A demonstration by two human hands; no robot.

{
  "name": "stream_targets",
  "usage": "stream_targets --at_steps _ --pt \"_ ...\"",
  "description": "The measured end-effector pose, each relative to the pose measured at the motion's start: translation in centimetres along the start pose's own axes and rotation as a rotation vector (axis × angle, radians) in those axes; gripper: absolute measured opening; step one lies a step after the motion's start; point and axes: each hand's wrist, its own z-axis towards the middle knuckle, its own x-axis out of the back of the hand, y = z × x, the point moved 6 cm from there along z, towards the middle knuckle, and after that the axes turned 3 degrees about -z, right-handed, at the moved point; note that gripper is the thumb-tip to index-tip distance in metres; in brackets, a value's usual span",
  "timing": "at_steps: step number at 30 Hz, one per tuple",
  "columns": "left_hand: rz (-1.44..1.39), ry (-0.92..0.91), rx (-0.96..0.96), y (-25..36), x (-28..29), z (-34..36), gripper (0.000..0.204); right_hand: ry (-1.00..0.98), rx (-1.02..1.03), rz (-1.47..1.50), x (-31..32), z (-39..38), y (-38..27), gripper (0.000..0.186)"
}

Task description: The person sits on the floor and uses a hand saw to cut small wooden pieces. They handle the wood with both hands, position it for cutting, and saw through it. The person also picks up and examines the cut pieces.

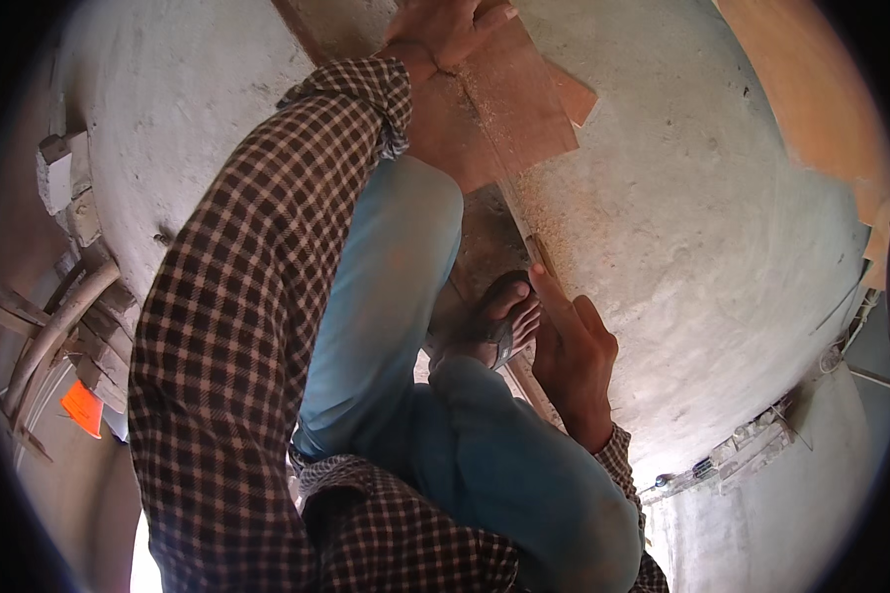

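My left hand (443,28) presses on a reddish-brown wooden board (524,104) at the top of the view, its fingers partly cut off by the frame's edge. My right hand (576,361) is closed, its index finger stretched along the wooden handle (541,254) of what looks like a hand saw. The blade is seen edge-on as a thin line running up to the board; most of the grip is hidden in my palm. Pale sawdust (549,212) lies beside that line and on the board. My sandalled foot (504,321) stands just left of my right hand.
Another wood piece (571,94) sticks out from under the board. A large tan sheet (811,99) lies at the far right on the grey concrete floor (702,227). Curved wood (59,316), blocks and an orange piece (82,408) are at the left.
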Motion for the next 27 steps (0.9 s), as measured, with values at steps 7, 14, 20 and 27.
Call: stream_targets --at_steps 7,14,20,27 --pt "0.002 0.037 -0.128 0.9 1.5 -0.3 0.049 0.102 0.096 0.111 -3.3 5.6 0.1 0.053" --pt "0.037 -0.016 -0.127 0.8 0.2 0.2 0.053 0.045 0.008 0.048 0.4 0.1 0.2 0.051" --pt "-0.018 0.063 0.043 0.9 1.5 -0.1 0.055 0.147 0.082 0.172 -4.1 6.8 0.3 0.048" --pt "0.011 0.051 -0.221 0.9 1.1 -0.6 0.054 0.042 -0.024 0.069 -0.6 0.5 0.3 0.050"
